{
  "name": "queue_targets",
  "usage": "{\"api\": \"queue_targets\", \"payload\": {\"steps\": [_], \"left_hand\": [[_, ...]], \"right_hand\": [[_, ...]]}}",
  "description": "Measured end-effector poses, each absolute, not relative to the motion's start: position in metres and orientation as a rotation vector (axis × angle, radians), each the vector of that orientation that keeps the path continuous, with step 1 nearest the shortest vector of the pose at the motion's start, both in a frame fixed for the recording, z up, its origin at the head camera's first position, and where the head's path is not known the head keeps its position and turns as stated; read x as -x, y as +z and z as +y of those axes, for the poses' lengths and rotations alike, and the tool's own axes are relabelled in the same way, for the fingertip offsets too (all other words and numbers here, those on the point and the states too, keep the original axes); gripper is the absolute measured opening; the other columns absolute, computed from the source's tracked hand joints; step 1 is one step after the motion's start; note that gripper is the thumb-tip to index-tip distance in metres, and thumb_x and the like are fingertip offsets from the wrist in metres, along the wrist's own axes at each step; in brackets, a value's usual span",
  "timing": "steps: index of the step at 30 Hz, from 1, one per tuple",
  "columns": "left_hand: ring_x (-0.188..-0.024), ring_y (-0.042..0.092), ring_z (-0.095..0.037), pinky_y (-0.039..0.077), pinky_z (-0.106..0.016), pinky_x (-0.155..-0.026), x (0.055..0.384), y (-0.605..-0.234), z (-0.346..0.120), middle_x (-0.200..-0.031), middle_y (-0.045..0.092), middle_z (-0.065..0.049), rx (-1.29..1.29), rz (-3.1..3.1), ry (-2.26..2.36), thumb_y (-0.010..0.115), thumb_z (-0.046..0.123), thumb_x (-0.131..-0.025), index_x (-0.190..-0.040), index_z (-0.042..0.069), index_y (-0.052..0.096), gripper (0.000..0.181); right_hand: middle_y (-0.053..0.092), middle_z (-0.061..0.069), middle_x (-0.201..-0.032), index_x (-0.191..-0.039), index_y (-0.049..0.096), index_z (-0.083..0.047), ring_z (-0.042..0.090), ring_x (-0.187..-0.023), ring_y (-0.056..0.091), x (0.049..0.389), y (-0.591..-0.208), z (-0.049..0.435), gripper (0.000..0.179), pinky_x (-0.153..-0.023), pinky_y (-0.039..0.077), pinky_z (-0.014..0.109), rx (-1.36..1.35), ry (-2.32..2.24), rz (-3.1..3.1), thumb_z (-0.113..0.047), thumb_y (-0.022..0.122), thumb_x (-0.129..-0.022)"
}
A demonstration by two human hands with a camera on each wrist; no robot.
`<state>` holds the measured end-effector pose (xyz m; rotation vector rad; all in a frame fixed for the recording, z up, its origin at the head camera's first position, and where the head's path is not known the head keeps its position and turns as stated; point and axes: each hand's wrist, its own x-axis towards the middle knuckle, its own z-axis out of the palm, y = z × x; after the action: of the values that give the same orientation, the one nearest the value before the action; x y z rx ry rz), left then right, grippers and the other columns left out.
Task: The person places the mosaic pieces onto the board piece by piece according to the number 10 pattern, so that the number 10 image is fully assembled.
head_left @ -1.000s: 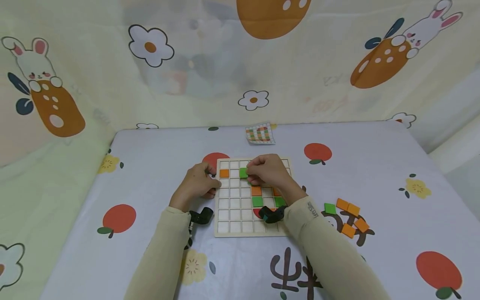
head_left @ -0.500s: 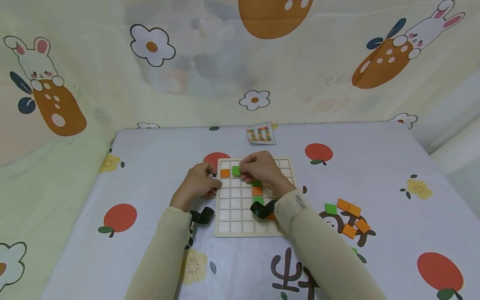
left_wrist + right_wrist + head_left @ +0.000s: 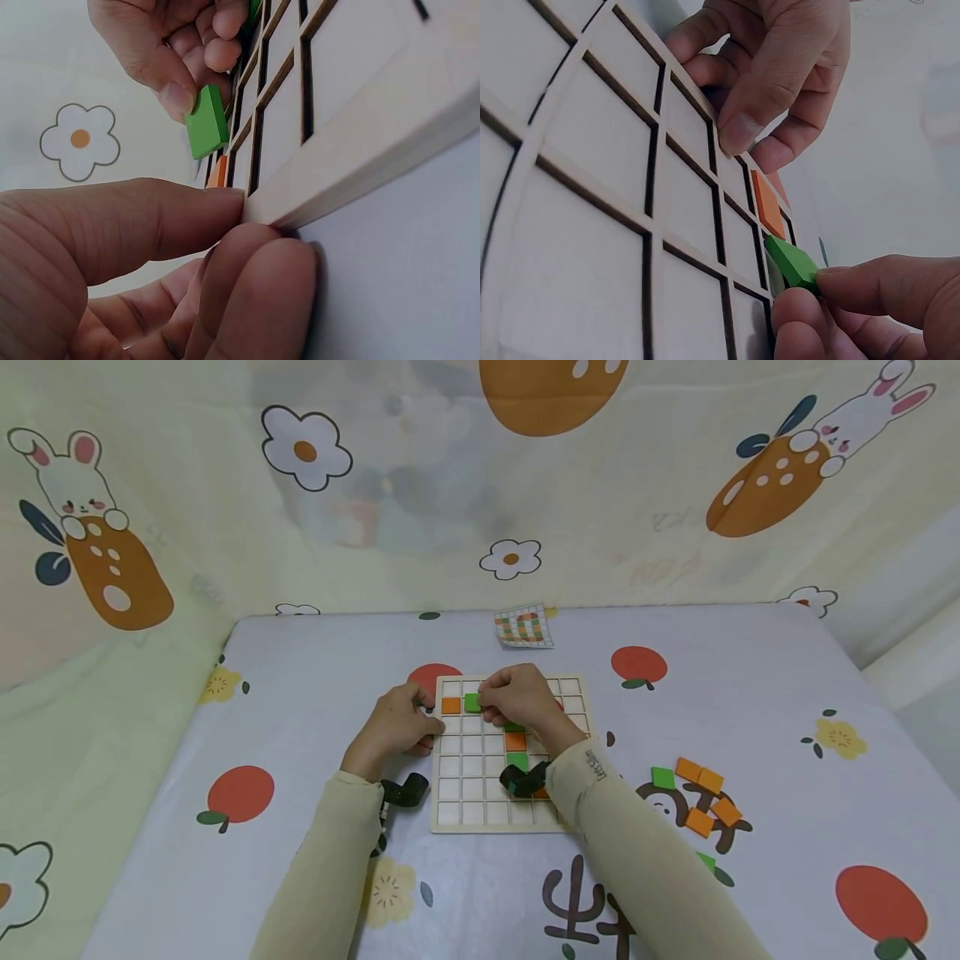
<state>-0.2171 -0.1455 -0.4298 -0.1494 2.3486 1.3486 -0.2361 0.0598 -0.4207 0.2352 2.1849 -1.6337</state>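
A pale wooden grid board (image 3: pixel 495 829) lies on the table. My left hand (image 3: pixel 397 722) grips its left edge, thumb on top and fingers at the side. Between thumb and fingers, my right hand (image 3: pixel 517 697) pinches a green square tile (image 3: pixel 472 702). In the right wrist view this green tile (image 3: pixel 793 262) is tilted over a cell beside an orange tile (image 3: pixel 767 204) that sits in the board. The left wrist view also shows the held green tile (image 3: pixel 206 124) tilted above the grid. More green and orange tiles sit mid-board, partly covered by my right hand and wrist camera.
Right of the board lie several loose orange tiles (image 3: pixel 699 822) and a green tile (image 3: pixel 663 777). Another green tile (image 3: pixel 706 861) shows beside my right sleeve. Behind the board is a small card with a coloured grid pattern (image 3: pixel 523 627). A printed curtain (image 3: pixel 420 527) hangs behind the table.
My right hand has carried the green tile left, to beside the orange tile, and has barely moved since the middle frame. A loose green tile has come into view beside the sleeve. My left hand stays put.
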Motion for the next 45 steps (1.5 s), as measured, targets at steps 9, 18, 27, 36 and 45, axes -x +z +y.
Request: {"api": "queue_targets", "payload": {"steps": [9,18,27,36,45], "left_hand": [[-0.064,0.065,-0.018,0.06,-0.026,-0.057,0.2174,-0.4299,-0.1459,-0.086,0.066,-0.013,0.152,2.343,1.357,0.076,0.007,-0.092,-0.116,0.004,0.056,0.031],[-0.064,0.065,-0.018,0.06,-0.026,-0.057,0.2182,-0.4306,-0.146,-0.085,0.066,-0.013,0.138,2.343,1.361,0.076,0.007,-0.092,-0.116,0.003,0.056,0.031],[-0.064,0.065,-0.018,0.06,-0.026,-0.057,0.2172,-0.4294,-0.1453,-0.086,0.066,-0.013,0.133,2.343,1.359,0.075,0.006,-0.092,-0.116,0.002,0.055,0.031],[-0.063,0.065,-0.017,0.06,-0.026,-0.057,0.2171,-0.4299,-0.1451,-0.085,0.065,-0.013,0.13,2.336,1.368,0.076,0.005,-0.092,-0.116,0.002,0.055,0.032],[-0.064,0.066,-0.018,0.06,-0.027,-0.058,0.2179,-0.4306,-0.1444,-0.086,0.065,-0.013,0.14,2.335,1.369,0.076,0.006,-0.091,-0.116,0.003,0.055,0.032]], "right_hand": [[0.074,0.013,-0.083,-0.104,0.074,-0.002,0.014,-0.062,0.067,0.2363,-0.4223,0.058,0.01,-0.06,0.059,0.023,-0.222,-1.601,2.234,-0.011,0.071,-0.099],[0.074,0.014,-0.084,-0.103,0.074,-0.003,0.015,-0.064,0.067,0.2345,-0.4235,0.0583,0.01,-0.061,0.06,0.024,-0.207,-1.603,2.247,-0.011,0.07,-0.099],[0.074,0.014,-0.086,-0.103,0.074,-0.002,0.015,-0.065,0.067,0.2328,-0.4235,0.0574,0.009,-0.061,0.059,0.023,-0.205,-1.592,2.255,-0.008,0.069,-0.098],[0.073,0.011,-0.081,-0.101,0.075,-0.001,0.013,-0.062,0.065,0.2321,-0.4258,0.0575,0.009,-0.058,0.056,0.02,-0.186,-1.573,2.288,-0.008,0.07,-0.098],[0.071,0.011,-0.087,-0.106,0.076,-0.002,0.016,-0.066,0.063,0.231,-0.4251,0.0587,0.01,-0.058,0.053,0.021,-0.173,-1.59,2.258,-0.005,0.07,-0.097]]}}
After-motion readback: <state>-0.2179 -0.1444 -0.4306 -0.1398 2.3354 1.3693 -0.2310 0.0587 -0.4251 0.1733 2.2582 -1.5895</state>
